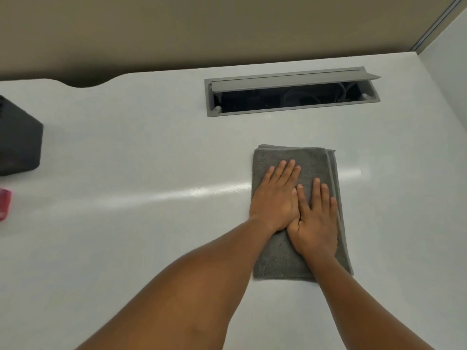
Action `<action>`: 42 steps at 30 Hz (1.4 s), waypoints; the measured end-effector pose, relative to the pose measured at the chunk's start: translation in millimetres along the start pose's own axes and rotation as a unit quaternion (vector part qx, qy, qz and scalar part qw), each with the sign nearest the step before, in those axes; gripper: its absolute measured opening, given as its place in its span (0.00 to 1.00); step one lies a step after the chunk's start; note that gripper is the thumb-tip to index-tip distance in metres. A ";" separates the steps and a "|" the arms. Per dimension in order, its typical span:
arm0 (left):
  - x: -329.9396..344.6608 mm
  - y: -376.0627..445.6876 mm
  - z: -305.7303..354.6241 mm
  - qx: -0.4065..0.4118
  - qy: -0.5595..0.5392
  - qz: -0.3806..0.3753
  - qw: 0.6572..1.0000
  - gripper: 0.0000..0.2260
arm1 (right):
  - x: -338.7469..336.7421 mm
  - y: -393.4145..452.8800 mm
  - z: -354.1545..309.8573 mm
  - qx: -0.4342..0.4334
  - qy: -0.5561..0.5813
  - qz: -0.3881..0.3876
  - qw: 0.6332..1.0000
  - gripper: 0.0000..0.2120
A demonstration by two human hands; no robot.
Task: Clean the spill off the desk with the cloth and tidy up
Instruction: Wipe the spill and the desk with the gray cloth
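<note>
A grey cloth (310,160), folded into a long rectangle, lies flat on the white desk (141,152) right of centre. Both palms press down on it. My left hand (276,198) rests flat on the cloth's left half, fingers straight and close together. Beside it, my right hand (316,218) lies flat on the right half, slightly nearer to me, its thumb tucked under the left palm's edge. Neither hand grips the fabric. No spill is visible on the desk surface around the cloth.
A grey cable tray (290,109) with its lid propped open is set into the desk behind the cloth. A black box (19,145) stands at the left edge, and a red object (4,203) lies just in front of it. A partition wall (444,97) borders the right.
</note>
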State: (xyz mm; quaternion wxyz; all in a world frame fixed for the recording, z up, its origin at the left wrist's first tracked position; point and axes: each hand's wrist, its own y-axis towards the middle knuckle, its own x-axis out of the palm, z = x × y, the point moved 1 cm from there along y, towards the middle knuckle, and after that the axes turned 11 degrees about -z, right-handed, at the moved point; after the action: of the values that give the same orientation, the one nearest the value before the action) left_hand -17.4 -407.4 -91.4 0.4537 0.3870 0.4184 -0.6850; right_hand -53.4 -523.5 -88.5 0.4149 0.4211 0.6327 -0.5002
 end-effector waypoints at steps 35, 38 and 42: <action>-29.1 -287.2 -272.2 -0.290 -0.060 0.120 0.948 0.24 | 86.2 -84.9 -336.2 -0.315 -0.010 -0.092 0.945 0.27; -35.7 -280.6 -285.0 -0.287 -0.061 0.117 0.949 0.25 | 85.1 -75.6 -347.6 -0.307 -0.010 -0.095 0.947 0.27; -51.4 -263.0 -309.3 -0.277 -0.052 0.111 0.953 0.26 | 80.2 -53.5 -367.0 -0.299 0.001 -0.089 0.950 0.27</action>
State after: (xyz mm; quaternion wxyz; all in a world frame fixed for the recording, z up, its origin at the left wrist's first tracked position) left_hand -204.6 -43.5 -94.5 0.6373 0.2541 0.5223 -0.5064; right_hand -166.3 -161.3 -92.2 0.4750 0.2201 0.7884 -0.3230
